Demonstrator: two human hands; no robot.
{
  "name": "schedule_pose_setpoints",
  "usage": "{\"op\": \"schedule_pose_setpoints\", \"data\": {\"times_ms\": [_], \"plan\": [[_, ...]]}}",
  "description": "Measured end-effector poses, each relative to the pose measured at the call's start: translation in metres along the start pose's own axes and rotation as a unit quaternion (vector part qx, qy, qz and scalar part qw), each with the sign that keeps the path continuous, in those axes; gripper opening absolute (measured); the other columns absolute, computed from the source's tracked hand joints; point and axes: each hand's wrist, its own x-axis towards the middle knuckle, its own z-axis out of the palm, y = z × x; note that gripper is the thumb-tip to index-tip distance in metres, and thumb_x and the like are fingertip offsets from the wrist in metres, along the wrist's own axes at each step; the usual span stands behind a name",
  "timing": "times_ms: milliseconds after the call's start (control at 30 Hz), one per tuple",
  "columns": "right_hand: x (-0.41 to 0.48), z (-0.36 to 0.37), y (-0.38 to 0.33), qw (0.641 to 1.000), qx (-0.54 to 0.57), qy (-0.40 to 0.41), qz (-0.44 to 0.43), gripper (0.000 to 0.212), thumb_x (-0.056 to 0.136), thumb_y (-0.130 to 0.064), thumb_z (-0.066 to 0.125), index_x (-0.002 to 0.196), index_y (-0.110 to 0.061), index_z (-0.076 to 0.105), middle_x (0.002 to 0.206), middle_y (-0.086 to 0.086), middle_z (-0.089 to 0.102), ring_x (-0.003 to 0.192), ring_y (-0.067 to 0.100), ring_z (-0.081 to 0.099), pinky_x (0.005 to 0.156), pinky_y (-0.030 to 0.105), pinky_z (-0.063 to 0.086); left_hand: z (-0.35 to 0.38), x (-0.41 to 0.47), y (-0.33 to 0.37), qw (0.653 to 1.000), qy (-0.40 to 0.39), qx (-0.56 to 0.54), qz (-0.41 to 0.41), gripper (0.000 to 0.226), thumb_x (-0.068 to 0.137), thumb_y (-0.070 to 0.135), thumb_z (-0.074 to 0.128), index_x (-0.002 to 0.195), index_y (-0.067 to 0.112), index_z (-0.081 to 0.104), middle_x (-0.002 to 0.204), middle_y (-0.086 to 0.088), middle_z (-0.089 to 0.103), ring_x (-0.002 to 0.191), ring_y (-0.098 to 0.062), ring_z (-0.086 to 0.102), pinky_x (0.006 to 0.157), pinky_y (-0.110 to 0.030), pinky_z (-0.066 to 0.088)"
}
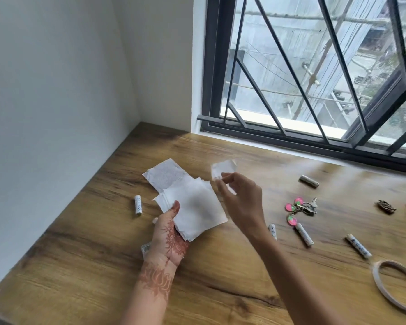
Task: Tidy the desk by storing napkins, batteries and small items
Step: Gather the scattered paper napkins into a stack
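Above the wooden tabletop (220, 266), the left hand (168, 233) grips a stack of napkins (192, 209); the right hand (242, 200) pinches one napkin (222, 167). Best laid squarely on top. Batteries (138, 205) lie scattered.

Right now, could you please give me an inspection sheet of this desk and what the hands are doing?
Surface: wooden desk, set into a corner below a window.
Job's things: stack of white napkins in the left hand; one more napkin pinched by the right hand; several batteries scattered about, one at the left, others at the right.
Clutter: keyring with pink charms; tape ring; small dark object, too small to identify.
Grippers: both hands holding napkins above the desk.
Cables: nothing seen on the desk.
Surroundings: white walls; barred window.
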Motion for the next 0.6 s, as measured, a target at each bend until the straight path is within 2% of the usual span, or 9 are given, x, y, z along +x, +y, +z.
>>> {"op": "schedule_pose_setpoints", "data": {"times_ms": [67,133,200,267,367,400,467,533,600], "plan": [[-0.019,0.012,-0.016,1.0,-0.014,-0.023,-0.012,0.01,0.084,-0.02,0.066,0.078,-0.012,0.065,0.087,-0.01,0.061,0.079,0.002,0.058,0.071,0.011,0.043,-0.001,-0.001,0.001,1.0,-0.008,-0.003,-0.017,0.03,0.094,0.025,0.046,0.11,0.006,0.062,0.099,-0.012,0.072,0.087,-0.024,0.069,0.071,-0.036,0.056],[-0.035,0.025,-0.024,0.997,-0.055,-0.05,-0.025,0.011,0.087,-0.023,0.061,0.081,-0.014,0.062,0.085,-0.007,0.062,0.072,0.003,0.052,0.064,0.015,0.038,-0.002,-0.002,0.002,1.0,-0.015,-0.003,-0.027,0.033,0.094,0.029,0.044,0.109,0.006,0.064,0.104,-0.012,0.07,0.082,-0.021,0.071,0.07,-0.032,0.058],[-0.047,0.037,-0.028,0.989,-0.107,-0.089,-0.04,0.018,0.09,-0.029,0.055,0.084,-0.014,0.059,0.086,-0.005,0.061,0.076,0.007,0.052,0.066,0.02,0.038,-0.005,-0.004,0.004,0.999,-0.026,-0.006,-0.03,0.037,0.094,0.035,0.043,0.103,0.007,0.067,0.102,-0.011,0.07,0.086,-0.02,0.07,0.076,-0.031,0.055],[-0.057,0.046,-0.029,0.979,-0.133,-0.136,-0.067,0.025,0.092,-0.033,0.049,0.081,-0.012,0.056,0.085,-0.003,0.059,0.079,0.011,0.053,0.066,0.023,0.04,-0.009,-0.008,0.007,0.998,-0.041,-0.023,-0.041,0.047,0.09,0.046,0.046,0.105,0.006,0.065,0.101,-0.01,0.069,0.098,-0.022,0.065,0.093,-0.035,0.048],[-0.067,0.052,-0.03,0.964,-0.151,-0.185,-0.118,0.033,0.096,-0.031,0.041,0.085,-0.007,0.06,0.097,0.0,0.062,0.104,0.009,0.051,0.084,0.027,0.046,-0.016,-0.012,0.012,0.997,-0.043,-0.032,-0.054,0.062,0.081,0.056,0.053,0.113,0.004,0.061,0.108,-0.01,0.064,0.11,-0.024,0.058,0.106,-0.038,0.037],[-0.069,0.052,-0.032,0.961,-0.143,-0.197,-0.129,0.033,0.097,-0.03,0.04,0.089,-0.007,0.062,0.102,0.001,0.063,0.112,0.008,0.048,0.092,0.027,0.044,-0.019,-0.013,0.014,0.998,-0.041,-0.024,-0.048,0.057,0.08,0.053,0.055,0.11,0.004,0.063,0.106,-0.01,0.064,0.107,-0.023,0.059,0.104,-0.037,0.039],[-0.067,0.051,-0.035,0.962,-0.119,-0.207,-0.131,0.032,0.098,-0.029,0.039,0.103,-0.007,0.063,0.119,0.0,0.06,0.125,0.006,0.042,0.1,0.015,0.034,-0.024,-0.013,0.017,0.998,-0.035,-0.022,-0.036,0.043,0.082,0.041,0.055,0.102,0.005,0.067,0.102,-0.011,0.067,0.097,-0.022,0.066,0.093,-0.037,0.048],[-0.055,0.051,-0.035,0.968,-0.113,-0.179,-0.135,0.031,0.097,-0.026,0.042,0.113,-0.007,0.062,0.127,0.0,0.057,0.124,0.007,0.045,0.092,0.005,0.028,-0.03,-0.016,0.023,0.999,-0.013,-0.028,-0.019,0.034,0.089,0.031,0.05,0.104,0.005,0.067,0.095,-0.012,0.071,0.082,-0.022,0.07,0.076,-0.034,0.056],[-0.034,0.053,-0.027,0.972,-0.117,-0.131,-0.158,0.027,0.095,-0.019,0.047,0.112,-0.005,0.063,0.123,0.005,0.061,0.115,0.013,0.054,0.09,0.009,0.036,-0.037,-0.018,0.029,1.0,0.025,-0.005,0.011,0.029,0.093,0.028,0.047,0.104,0.006,0.063,0.083,-0.011,0.073,0.074,-0.023,0.068,0.067,-0.034,0.055]]}}
